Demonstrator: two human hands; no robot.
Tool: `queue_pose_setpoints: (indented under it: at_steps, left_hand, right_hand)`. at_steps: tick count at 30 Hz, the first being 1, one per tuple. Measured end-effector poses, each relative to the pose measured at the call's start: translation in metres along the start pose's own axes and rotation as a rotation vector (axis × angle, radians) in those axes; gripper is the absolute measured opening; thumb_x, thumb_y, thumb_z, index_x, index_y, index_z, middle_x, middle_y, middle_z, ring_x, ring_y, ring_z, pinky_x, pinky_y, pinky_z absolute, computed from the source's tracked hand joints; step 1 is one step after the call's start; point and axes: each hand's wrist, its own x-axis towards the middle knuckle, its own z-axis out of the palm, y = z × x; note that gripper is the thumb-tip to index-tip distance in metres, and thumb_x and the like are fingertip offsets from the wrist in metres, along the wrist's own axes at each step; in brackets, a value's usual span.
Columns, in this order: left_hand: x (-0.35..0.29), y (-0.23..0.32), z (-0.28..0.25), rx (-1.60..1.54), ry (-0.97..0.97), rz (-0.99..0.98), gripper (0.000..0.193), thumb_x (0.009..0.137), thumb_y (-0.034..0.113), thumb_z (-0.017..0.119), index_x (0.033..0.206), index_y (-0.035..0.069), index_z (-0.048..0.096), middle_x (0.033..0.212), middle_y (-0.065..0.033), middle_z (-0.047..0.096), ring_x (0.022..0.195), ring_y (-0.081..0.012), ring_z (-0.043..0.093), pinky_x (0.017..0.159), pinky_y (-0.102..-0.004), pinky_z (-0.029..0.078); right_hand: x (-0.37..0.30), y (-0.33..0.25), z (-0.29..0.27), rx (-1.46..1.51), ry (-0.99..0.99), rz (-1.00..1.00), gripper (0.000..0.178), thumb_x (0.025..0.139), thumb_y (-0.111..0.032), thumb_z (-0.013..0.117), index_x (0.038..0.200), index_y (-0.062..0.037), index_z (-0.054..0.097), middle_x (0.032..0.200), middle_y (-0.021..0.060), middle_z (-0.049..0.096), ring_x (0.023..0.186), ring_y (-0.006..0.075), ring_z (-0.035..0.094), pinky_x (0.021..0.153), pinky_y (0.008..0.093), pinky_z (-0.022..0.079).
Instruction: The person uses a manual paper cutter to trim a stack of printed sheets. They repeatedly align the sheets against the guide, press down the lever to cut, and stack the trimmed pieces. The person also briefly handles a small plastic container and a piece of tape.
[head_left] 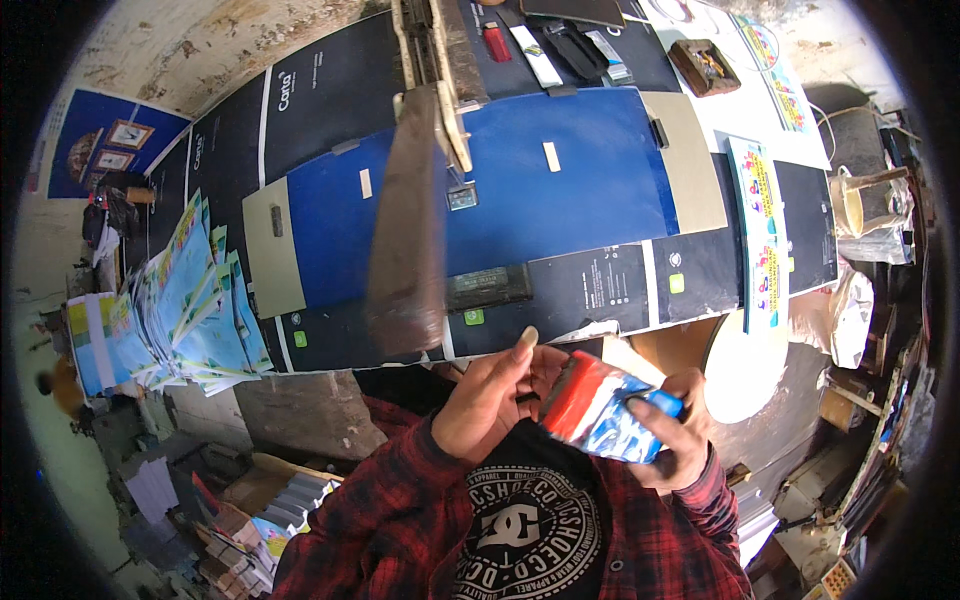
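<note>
My right hand (684,432) is wrapped round a red, white and blue packet (590,402), slightly blurred, just off the table's near edge. My left hand (492,398) is close to the packet's red end, palm turned toward it and thumb up. Its fingers are apart; the farther ones are partly hidden, and I see nothing in them. Past my hands a blue board (560,190) lies on the black-covered table (600,285), with beige panels at both ends. A long brown wooden bar (408,230) on a pale metal frame crosses over the board, its near end blurred.
A fanned pile of printed sheets (185,310) hangs over the table's left end. Printed strips (760,230) lie at the right. Toward the back are a red lighter-like item (496,42), a black tray (577,52) and a small wooden box (704,68). A round pale stool top (745,370) stands below right.
</note>
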Motion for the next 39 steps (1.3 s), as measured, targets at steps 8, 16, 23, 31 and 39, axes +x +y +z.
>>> queue_pose_setpoints:
  at_steps: [8,16,23,31,39]
  left_hand:
    - [-0.027,-0.012,-0.02,0.042,0.086,0.074,0.026,0.103,0.018,0.054,0.115,-0.004,0.062,0.104,-0.0078,0.069,0.092,-0.013,0.067,0.082,-0.0277,0.056]
    - [-0.035,-0.023,-0.031,0.302,0.246,0.324,0.011,0.096,0.0,0.061,0.102,-0.002,0.069,0.092,-0.0049,0.069,0.082,-0.0079,0.063,0.071,-0.0227,0.051]
    - [-0.044,-0.015,-0.057,0.504,0.305,0.443,0.011,0.092,-0.003,0.064,0.097,-0.007,0.072,0.09,-0.0083,0.072,0.083,-0.0099,0.066,0.077,-0.0244,0.052]
    - [-0.048,-0.013,-0.053,0.515,0.323,0.513,0.009,0.089,0.0,0.07,0.094,-0.006,0.074,0.08,-0.0043,0.068,0.07,-0.0052,0.058,0.064,-0.0212,0.045]
    - [-0.052,-0.01,-0.07,0.617,0.417,0.604,0.008,0.089,0.004,0.073,0.092,-0.004,0.075,0.074,0.0,0.063,0.066,-0.0033,0.052,0.059,-0.0211,0.04]
  right_hand:
    - [0.008,-0.027,0.011,-0.176,-0.14,-0.109,0.075,0.046,-0.017,0.084,0.12,-0.0193,0.071,0.093,0.0078,0.05,0.08,0.0256,0.047,0.074,0.039,0.038]
    - [0.015,-0.052,0.019,-0.246,-0.274,-0.036,0.086,0.048,-0.018,0.087,0.131,-0.0238,0.065,0.096,0.0099,0.052,0.078,0.0249,0.049,0.073,0.0393,0.046]
    - [0.038,-0.069,0.022,-0.358,-0.474,-0.094,0.081,0.059,-0.024,0.085,0.136,-0.0282,0.061,0.093,0.0148,0.051,0.076,0.0287,0.058,0.066,0.0404,0.054]
    - [0.035,-0.07,0.019,-0.362,-0.457,-0.141,0.082,0.06,-0.022,0.087,0.137,-0.0281,0.06,0.081,0.0089,0.046,0.065,0.0238,0.05,0.057,0.0365,0.05]
    - [0.025,-0.083,0.011,-0.47,-0.509,-0.025,0.076,0.064,-0.02,0.079,0.137,-0.0252,0.06,0.088,0.0093,0.048,0.072,0.0229,0.056,0.066,0.0385,0.055]
